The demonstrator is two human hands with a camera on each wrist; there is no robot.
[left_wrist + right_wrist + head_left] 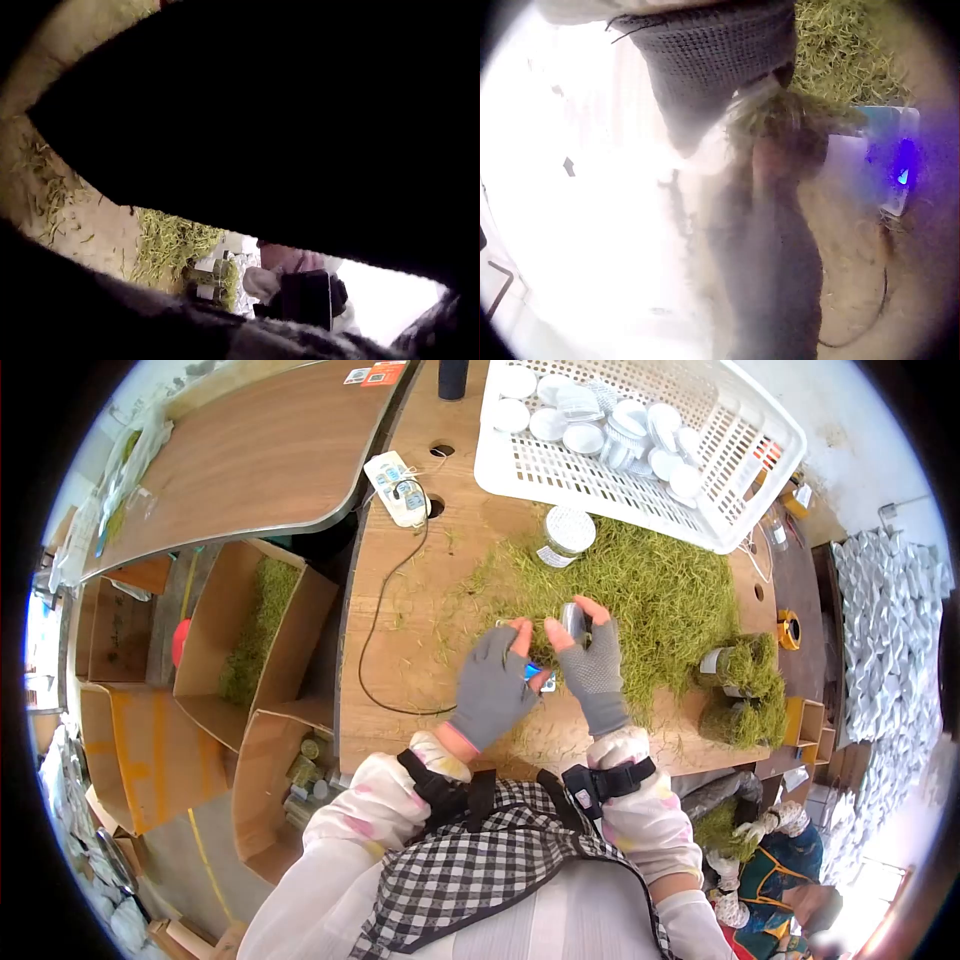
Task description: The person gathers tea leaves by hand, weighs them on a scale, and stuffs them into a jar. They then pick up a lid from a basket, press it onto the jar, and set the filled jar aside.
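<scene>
My right hand, in a grey fingerless glove, grips a small clear plastic container between thumb and fingers. Strands of dried green herb stick out at its mouth in the right wrist view. Facing it, my left hand, gloved alike, has its fingertips close to those strands; whether they pinch any I cannot tell. Below and between both hands sits a small scale with a glowing blue display, partly covered by the left hand in the head view. Dark fabric blocks most of the left wrist view.
Loose dried herb spreads over the wooden table. A lidded jar stands behind my hands; herb-filled jars cluster at right. A white basket holds lids. A power strip trails a cable. Another person works at lower right.
</scene>
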